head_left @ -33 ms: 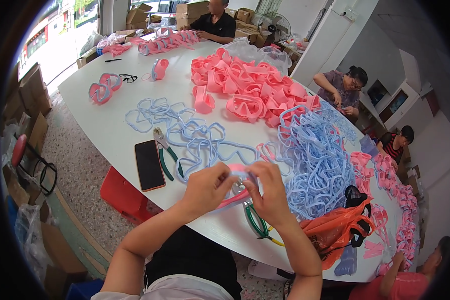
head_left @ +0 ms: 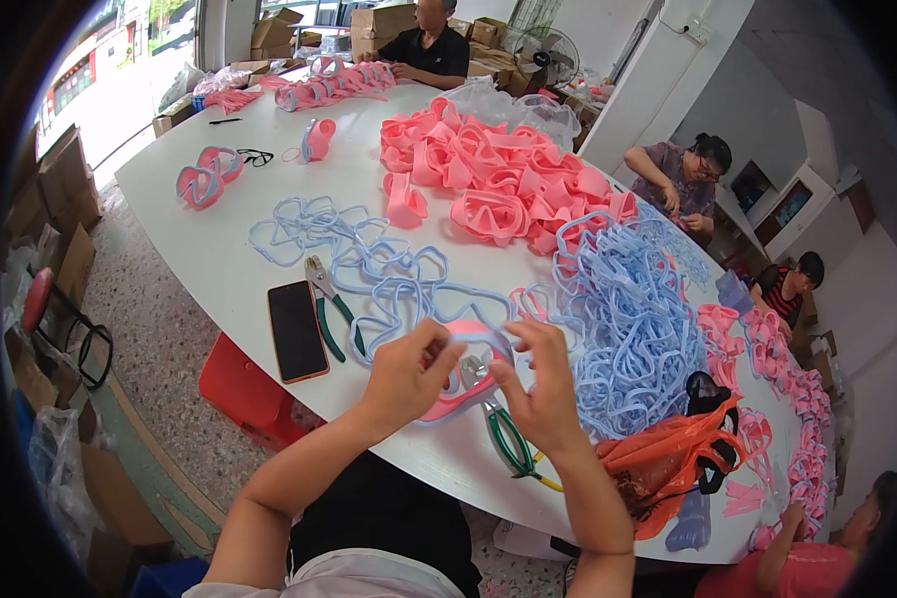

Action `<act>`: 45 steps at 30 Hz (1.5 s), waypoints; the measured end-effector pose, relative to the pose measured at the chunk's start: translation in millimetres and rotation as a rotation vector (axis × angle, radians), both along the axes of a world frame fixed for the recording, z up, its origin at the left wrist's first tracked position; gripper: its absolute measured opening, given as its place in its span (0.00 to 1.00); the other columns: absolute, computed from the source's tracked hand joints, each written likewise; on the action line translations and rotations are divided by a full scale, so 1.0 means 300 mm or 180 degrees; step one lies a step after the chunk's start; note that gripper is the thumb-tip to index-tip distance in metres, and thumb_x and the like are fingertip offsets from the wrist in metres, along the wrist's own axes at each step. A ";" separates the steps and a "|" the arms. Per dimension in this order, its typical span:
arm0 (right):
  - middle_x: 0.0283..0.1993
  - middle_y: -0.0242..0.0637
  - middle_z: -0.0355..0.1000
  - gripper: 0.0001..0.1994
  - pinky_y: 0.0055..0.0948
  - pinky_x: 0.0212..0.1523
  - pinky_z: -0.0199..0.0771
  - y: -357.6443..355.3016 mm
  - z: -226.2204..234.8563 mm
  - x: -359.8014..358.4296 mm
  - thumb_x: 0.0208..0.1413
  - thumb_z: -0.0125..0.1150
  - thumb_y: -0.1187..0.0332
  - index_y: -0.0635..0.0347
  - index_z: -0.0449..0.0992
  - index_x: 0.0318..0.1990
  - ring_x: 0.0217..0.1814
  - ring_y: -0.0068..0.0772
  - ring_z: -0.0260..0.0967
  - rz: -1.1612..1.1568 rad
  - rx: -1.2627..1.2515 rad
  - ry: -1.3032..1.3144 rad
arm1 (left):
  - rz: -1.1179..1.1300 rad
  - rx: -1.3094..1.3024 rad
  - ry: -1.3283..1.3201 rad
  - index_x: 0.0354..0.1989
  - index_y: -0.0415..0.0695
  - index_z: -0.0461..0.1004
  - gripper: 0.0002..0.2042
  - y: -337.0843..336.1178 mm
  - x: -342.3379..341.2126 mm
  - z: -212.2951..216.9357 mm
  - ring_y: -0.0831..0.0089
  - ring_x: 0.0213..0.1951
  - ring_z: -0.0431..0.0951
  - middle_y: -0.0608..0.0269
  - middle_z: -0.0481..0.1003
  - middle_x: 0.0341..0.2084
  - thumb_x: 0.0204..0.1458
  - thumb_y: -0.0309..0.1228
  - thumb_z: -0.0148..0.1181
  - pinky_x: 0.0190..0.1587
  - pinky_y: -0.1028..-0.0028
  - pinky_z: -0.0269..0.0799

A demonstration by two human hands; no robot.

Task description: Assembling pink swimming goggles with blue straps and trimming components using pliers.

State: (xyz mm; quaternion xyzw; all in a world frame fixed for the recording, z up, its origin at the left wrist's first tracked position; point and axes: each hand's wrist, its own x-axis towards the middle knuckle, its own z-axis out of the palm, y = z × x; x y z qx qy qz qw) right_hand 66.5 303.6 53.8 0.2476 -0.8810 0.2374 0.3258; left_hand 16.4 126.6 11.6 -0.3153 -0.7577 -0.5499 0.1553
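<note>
My left hand [head_left: 406, 375] and my right hand [head_left: 536, 384] meet over the near edge of the white table [head_left: 239, 289]. Together they grip a pink mask skirt [head_left: 455, 401] with a light blue frame [head_left: 488, 337] pressed around its top. The fingers of both hands pinch the frame's upper rim. Directly beneath the piece lie green-handled pliers [head_left: 506, 439]. A big heap of light blue frames [head_left: 623, 329] rises just right of my right hand.
A smartphone [head_left: 297, 330] and another pair of pliers [head_left: 329, 304] lie left of my hands, beside loose blue frames [head_left: 369, 264]. Pink skirts [head_left: 488, 174] pile at the centre. An orange bag [head_left: 668, 453] sits right. Other people work around the far and right edges.
Nothing has visibly changed; both hands keep the same grip on the pink skirt and blue frame.
</note>
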 end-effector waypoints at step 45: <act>0.34 0.39 0.70 0.14 0.35 0.33 0.66 -0.043 -0.010 0.070 0.45 0.66 0.78 0.64 0.73 0.41 0.33 0.41 0.66 0.0035 0.0055 0.0007 | -0.0596 -0.0439 0.1509 0.36 0.41 0.73 0.12 -0.061 0.001 0.075 0.62 0.34 0.71 0.60 0.68 0.32 0.44 0.27 0.67 0.33 0.69 0.70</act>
